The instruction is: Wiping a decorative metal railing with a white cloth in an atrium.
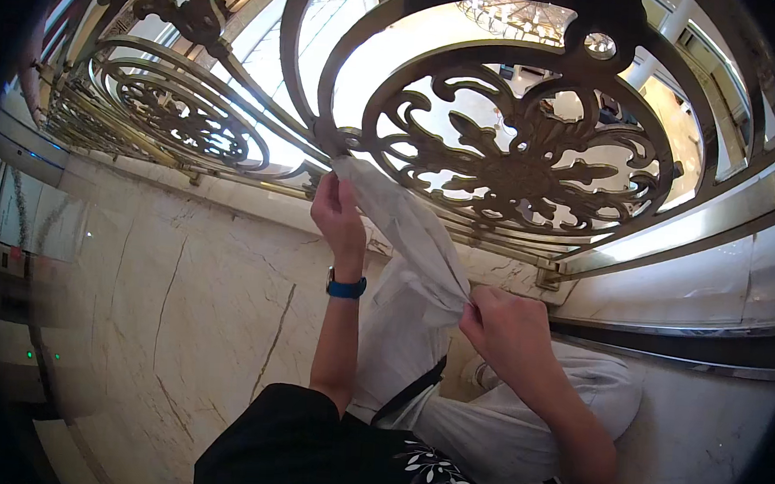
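A pale grey-white cloth (402, 223) is stretched slantwise between my two hands, beside an ornate bronze-coloured metal railing (511, 176). Its upper end is pinched by my left hand (337, 219), close to the railing's scrollwork; a watch with a blue band (347, 287) is on that wrist. My right hand (509, 322) grips the lower end between thumb and fingers. Beneath the cloth are my bent legs in light grey trousers (402, 336). Whether the cloth touches the railing cannot be told.
A veined marble floor (224, 298) spreads to the left. The railing stands on a marble curb (492, 265), with a second round panel (175, 116) further left. Through the openwork a chandelier (521, 17) shows. A dark-edged glossy panel (690, 294) is at the right.
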